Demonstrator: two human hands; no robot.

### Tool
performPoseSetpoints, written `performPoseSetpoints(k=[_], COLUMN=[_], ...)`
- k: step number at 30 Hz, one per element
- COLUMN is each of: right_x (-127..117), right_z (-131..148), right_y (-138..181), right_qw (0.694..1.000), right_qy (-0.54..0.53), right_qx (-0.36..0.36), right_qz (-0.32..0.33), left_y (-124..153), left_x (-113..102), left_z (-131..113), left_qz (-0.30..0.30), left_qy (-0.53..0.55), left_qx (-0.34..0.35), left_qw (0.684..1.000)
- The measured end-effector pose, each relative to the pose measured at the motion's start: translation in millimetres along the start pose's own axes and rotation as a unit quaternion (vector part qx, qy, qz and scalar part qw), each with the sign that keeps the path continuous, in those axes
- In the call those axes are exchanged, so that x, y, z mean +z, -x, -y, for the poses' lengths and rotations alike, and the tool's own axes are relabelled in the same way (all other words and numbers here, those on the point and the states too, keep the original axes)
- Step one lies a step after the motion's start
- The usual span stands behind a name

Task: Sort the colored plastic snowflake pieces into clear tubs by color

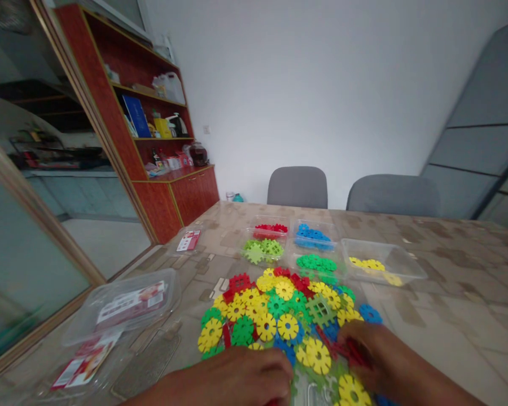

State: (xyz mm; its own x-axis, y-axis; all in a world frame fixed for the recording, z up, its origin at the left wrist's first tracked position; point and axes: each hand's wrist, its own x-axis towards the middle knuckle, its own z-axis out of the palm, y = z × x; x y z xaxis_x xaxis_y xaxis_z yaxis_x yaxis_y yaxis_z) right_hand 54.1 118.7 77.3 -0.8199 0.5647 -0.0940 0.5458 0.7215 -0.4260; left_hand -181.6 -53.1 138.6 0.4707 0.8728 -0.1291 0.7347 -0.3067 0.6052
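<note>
While checking the right grip (pixel 376 355), note thumb and fingers closed on red notched pieces (pixel 356 354), held partly on edge at the near right of a mixed heap (pixel 277 304) on the patterned counter (pixel 461 293). Find the left grip (pixel 249 372) low at the near side of the heap, fingers curled downward, with a sliver of red plastic (pixel 273 402) just visible beneath; cannot tell whether holding it or only touching it. Judge the material to be thin moulded plastic: very light, stiff, hard to crush, yet possibly prone to snapping at the narrow teeth under a hard twist. Expect smooth flat faces to slide over one another, so would avoid squeezing a loose stack from one side only. Would take hold at opposite outer edges, thumb against fingertips, or hook a notch with a nail where lying flat and overlapped. Apply the same to the yellow notched discs (pixel 288 326) and green discs (pixel 242 330) loose in the heap; for the light-green lattice square (pixel 320 307), use the open bars as a handhold. Note also clear tubs (pixel 402 258) beyond, holding pieces grouped by colour, probably thin-walled and flexible; would lift by opposite rims.
</note>
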Motion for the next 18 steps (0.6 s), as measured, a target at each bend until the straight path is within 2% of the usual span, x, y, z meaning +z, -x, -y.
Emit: performPoseSetpoints(k=[6,10,15,18], right_x=[-9.6,-22.6,-40.6,-51.5], right_z=[-17.0,-32.1,-32.4,-20.9], right_y=[-0.1,-17.0,-61.1,-90.0], right_qw=[0.99,0.974,0.954,0.947], right_qy=[-0.142,-0.226,-0.297,-0.316], right_qx=[0.008,-0.028,-0.036,-0.018], right_qz=[-0.016,-0.015,-0.037,-0.052], left_y=[2.6,-7.2,-38.7,-59.7], left_x=[-13.7,-35.6,-69.8,-91.4], left_z=[5.1,17.5,55.9,84.6], left_qz=[-0.051,-0.124,-0.239,-0.277], left_qy=[0.001,0.023,0.123,0.202], left_qx=[-0.054,-0.068,-0.07,-0.064], left_qw=[0.997,0.99,0.961,0.937])
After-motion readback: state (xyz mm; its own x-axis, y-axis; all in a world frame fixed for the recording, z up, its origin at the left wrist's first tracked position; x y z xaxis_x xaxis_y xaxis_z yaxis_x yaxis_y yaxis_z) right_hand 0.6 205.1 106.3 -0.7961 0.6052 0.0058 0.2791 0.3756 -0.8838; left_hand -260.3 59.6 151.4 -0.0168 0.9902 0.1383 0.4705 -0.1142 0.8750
